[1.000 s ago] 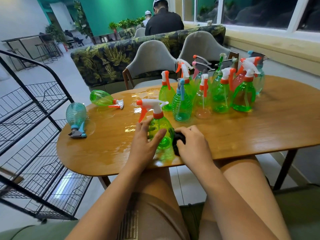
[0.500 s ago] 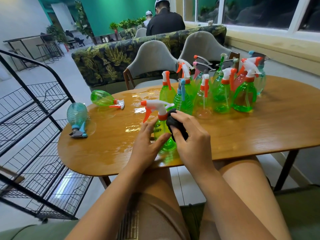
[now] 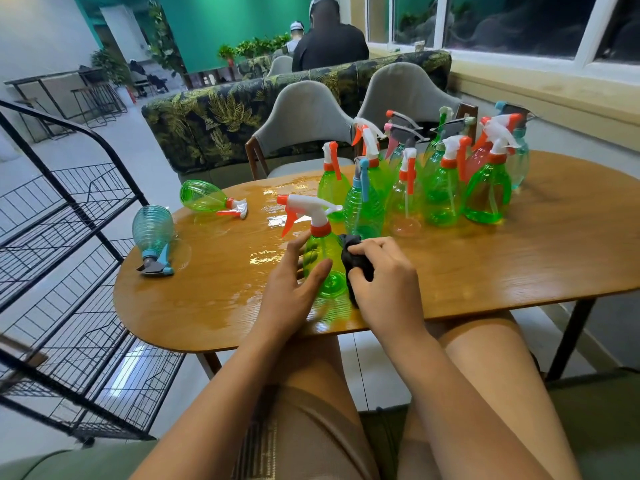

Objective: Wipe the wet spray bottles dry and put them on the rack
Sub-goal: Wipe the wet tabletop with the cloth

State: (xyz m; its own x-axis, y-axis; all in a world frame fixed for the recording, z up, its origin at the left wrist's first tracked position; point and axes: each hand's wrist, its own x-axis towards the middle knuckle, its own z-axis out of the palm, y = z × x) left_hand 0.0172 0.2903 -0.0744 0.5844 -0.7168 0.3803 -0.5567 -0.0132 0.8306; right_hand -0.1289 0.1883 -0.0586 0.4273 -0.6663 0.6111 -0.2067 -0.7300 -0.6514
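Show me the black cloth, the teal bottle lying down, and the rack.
Black cloth (image 3: 349, 251): head view, bunched top part.
Teal bottle (image 3: 152, 226): head view, ribbed body.
Rack (image 3: 86, 368): head view, lower wire shelf.

The rack (image 3: 86, 341) runs off the left edge, so how far it extends cannot be seen. The black cloth (image 3: 349, 249) is mostly buried in the right hand (image 3: 388, 282) that grips it, and its shape cannot be told. Cloth and hand cover the lower right side of the bottle (image 3: 322, 258). The left hand (image 3: 291, 289) wraps fingers behind the bottle, where they show only dimly through green plastic. The back bottles (image 3: 403, 133) are half hidden by those in front, so their count is unclear. The table (image 3: 519, 265) is cut off at the right edge.
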